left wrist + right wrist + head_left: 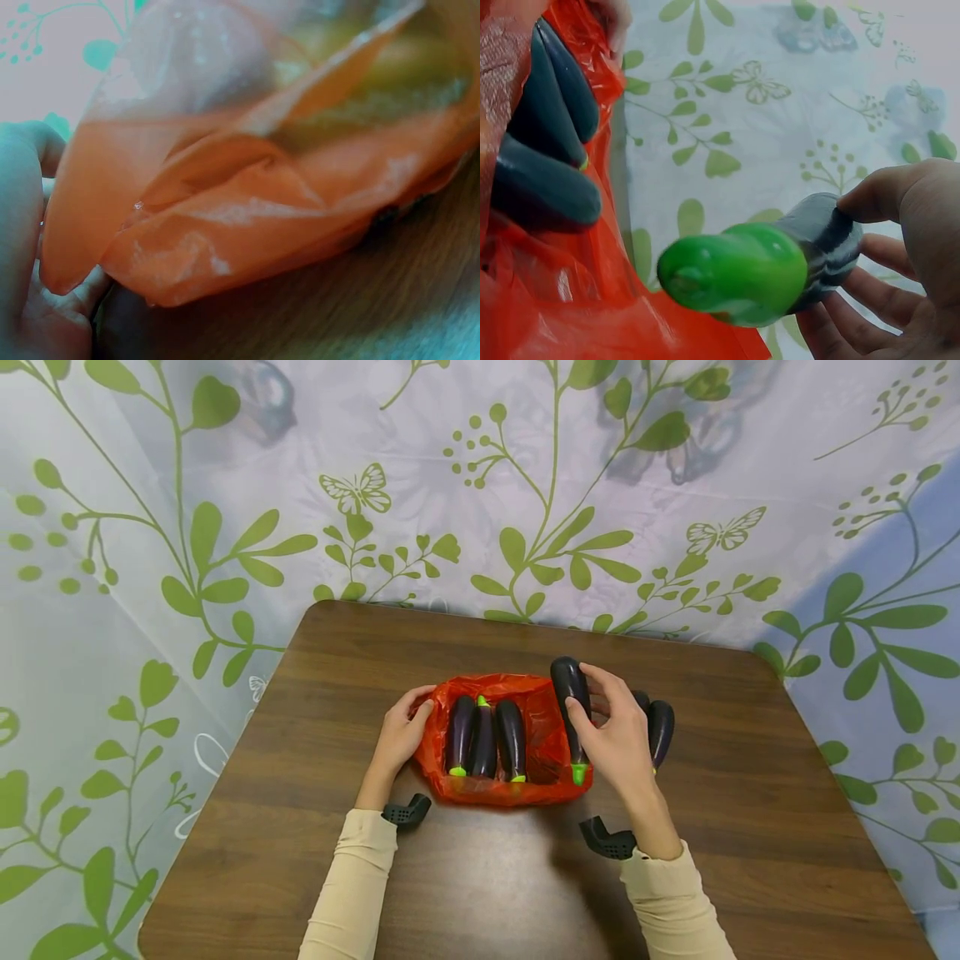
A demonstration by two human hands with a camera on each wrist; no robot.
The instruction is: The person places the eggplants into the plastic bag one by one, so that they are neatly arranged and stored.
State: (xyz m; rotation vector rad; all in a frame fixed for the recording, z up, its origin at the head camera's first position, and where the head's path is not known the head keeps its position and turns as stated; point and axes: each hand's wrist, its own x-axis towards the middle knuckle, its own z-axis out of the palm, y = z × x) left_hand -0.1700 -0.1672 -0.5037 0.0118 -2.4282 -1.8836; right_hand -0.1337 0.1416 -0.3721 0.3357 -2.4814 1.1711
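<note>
A red plastic bag (480, 790) lies open on the table with three dark purple eggplants (486, 739) side by side in it. My left hand (401, 731) holds the bag's left edge, thumb and fingers on the film; the left wrist view shows the bag (225, 232) close up. My right hand (618, 731) grips another eggplant (572, 702) over the bag's right side, its green stem end toward me. In the right wrist view, thumb and fingers surround that eggplant (821, 225) with its bright green cap pointing at the camera.
To the right of my right hand, more eggplants (662, 731) lie on the brown wooden table (750, 793), partly hidden by the hand. A patterned cloth (450, 527) with green leaves hangs behind the table. Black wrist mounts (609, 842) sit at both wrists.
</note>
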